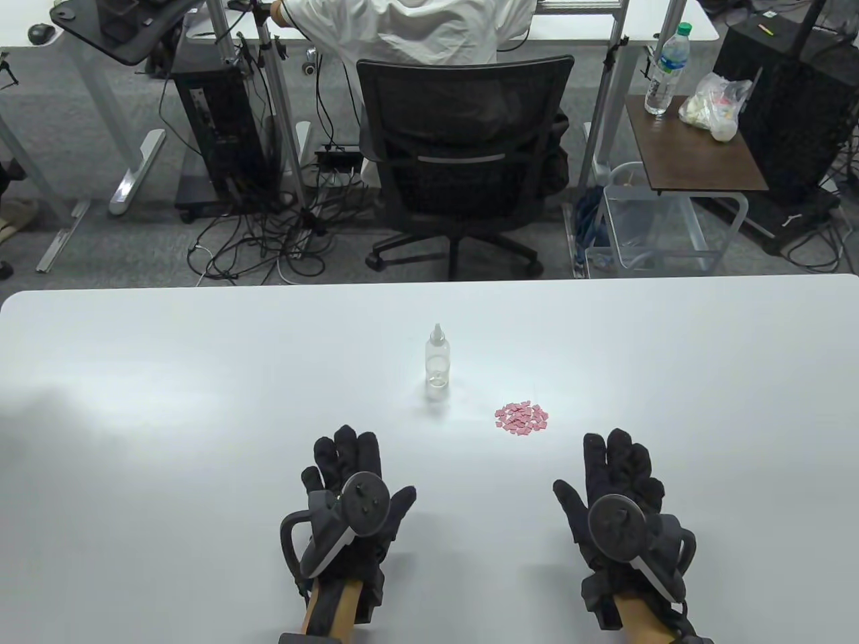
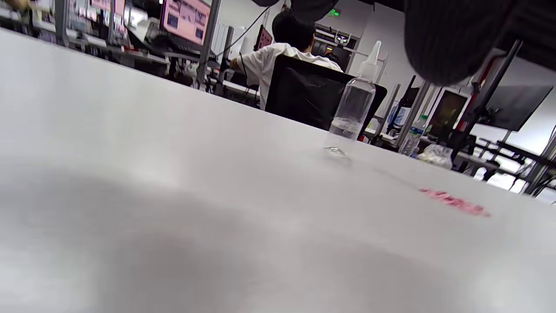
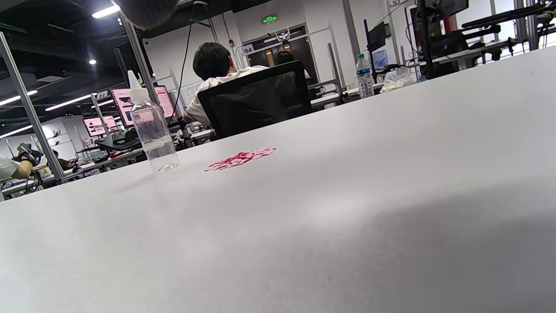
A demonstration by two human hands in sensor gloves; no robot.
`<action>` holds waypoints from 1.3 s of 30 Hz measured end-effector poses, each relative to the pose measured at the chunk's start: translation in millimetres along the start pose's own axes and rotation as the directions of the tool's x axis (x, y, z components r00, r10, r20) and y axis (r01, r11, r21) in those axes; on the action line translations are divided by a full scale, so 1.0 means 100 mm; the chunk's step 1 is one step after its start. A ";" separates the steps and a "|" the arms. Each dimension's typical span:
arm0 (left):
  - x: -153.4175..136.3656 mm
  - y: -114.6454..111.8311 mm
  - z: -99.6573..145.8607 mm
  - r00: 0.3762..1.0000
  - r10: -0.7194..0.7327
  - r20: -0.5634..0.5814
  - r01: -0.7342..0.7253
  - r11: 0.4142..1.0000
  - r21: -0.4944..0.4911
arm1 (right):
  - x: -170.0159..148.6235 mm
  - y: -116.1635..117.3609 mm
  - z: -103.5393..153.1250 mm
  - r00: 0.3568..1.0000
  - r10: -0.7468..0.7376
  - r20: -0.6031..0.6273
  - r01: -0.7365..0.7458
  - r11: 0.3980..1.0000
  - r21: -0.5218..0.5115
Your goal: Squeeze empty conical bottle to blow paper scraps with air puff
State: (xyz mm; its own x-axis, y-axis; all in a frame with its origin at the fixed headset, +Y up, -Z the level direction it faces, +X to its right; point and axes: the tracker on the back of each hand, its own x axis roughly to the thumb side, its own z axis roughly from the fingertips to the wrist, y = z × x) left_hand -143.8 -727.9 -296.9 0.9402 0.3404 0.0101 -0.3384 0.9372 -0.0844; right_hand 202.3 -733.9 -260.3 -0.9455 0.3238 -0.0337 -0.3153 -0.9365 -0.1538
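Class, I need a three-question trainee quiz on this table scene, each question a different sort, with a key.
1. True or false: the bottle stands upright on the table.
2. The pink scraps lie closer to which hand? A) left hand B) right hand
3. Fill in: neither hand is touching the ____.

Key: 1 true; 2 B; 3 bottle.
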 end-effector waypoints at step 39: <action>0.30 0.04 -1.65 0.993 0.100 0.058 -0.106 0.987 0.116 | 0.04 -0.19 0.00 0.994 -0.099 0.033 0.101 0.993 -0.058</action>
State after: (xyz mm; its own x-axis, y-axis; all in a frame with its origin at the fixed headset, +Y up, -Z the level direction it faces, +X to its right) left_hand -111.0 -727.0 -461.4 0.8978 0.4364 0.0590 -0.4387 0.8981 0.0316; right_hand 204.3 -715.1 -257.3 -0.9116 0.4108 0.0144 -0.4041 -0.8894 -0.2135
